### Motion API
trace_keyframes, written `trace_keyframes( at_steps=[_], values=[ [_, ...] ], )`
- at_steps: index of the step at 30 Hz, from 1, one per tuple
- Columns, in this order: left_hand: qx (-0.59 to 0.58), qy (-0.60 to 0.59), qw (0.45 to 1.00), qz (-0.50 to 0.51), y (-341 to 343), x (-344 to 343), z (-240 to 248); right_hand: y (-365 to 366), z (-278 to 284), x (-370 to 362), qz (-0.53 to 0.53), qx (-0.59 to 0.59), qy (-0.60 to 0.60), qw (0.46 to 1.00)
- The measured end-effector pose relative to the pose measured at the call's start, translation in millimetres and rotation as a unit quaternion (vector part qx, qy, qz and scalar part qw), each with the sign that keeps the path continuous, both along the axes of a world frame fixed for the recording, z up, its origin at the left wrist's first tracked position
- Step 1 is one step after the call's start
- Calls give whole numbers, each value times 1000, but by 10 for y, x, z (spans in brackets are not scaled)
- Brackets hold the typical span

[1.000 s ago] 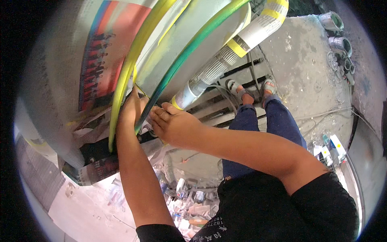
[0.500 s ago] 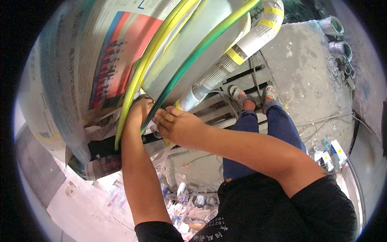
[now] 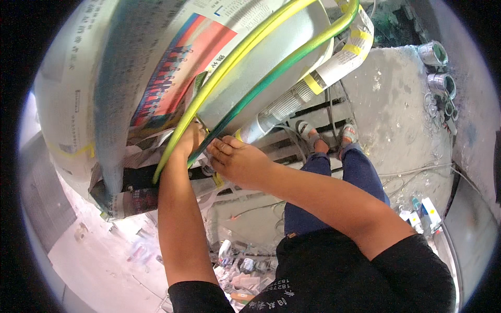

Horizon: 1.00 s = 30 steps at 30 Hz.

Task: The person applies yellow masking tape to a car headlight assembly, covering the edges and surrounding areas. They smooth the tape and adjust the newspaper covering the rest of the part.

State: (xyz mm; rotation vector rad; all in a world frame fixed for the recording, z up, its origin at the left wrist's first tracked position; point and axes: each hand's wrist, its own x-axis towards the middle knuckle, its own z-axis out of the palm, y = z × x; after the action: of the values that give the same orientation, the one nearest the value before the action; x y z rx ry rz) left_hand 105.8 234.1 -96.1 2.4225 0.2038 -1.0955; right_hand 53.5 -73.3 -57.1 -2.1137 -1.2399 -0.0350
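Observation:
My left hand (image 3: 194,137) reaches between a long yellow-green curved tube (image 3: 222,75) and a dark green curved tube (image 3: 261,86). Its fingers look curled, though their tips are hidden. My right hand (image 3: 237,160) is closed beside it, fingers bent inward at the lower end of the green tube; what they grip cannot be made out. Both hands work at the lower edge of a large rounded object covered in newspaper (image 3: 156,99). A smooth pale grey panel (image 3: 250,83) shows behind the tubes. Near my right hand is a pipe partly wrapped in paper and yellow tape (image 3: 287,107).
Below the hands lies a slatted floor grating (image 3: 318,112), where my sandalled feet (image 3: 348,134) stand. Paint-stained cans (image 3: 433,53) sit at the far right. Cables (image 3: 412,169) cross the concrete floor. Loose litter (image 3: 245,281) lies at the bottom, with small boxes (image 3: 430,211) at right.
The whole view has shifted a little, so the newspaper-covered object and tubes sit further right. Both hands stay close together at the same spot, with only slight finger movement.

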Motion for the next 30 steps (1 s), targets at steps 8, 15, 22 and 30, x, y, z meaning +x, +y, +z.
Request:
trace_keyframes(
  at_steps=[8,15,22,30],
  values=[
    [25,-127,972,197,-1005,-234,1091,-120,158,19,70,8,-1,998],
    [75,-434,889,123,-1966,-1033,1693,-740,236,-104,81,90,96,988],
    [112,-391,906,115,-2414,-1183,938,-1708,131,-496,118,-88,120,982],
    [190,-298,920,167,-2198,-723,588,-2248,211,-345,123,-179,114,969]
  ],
)
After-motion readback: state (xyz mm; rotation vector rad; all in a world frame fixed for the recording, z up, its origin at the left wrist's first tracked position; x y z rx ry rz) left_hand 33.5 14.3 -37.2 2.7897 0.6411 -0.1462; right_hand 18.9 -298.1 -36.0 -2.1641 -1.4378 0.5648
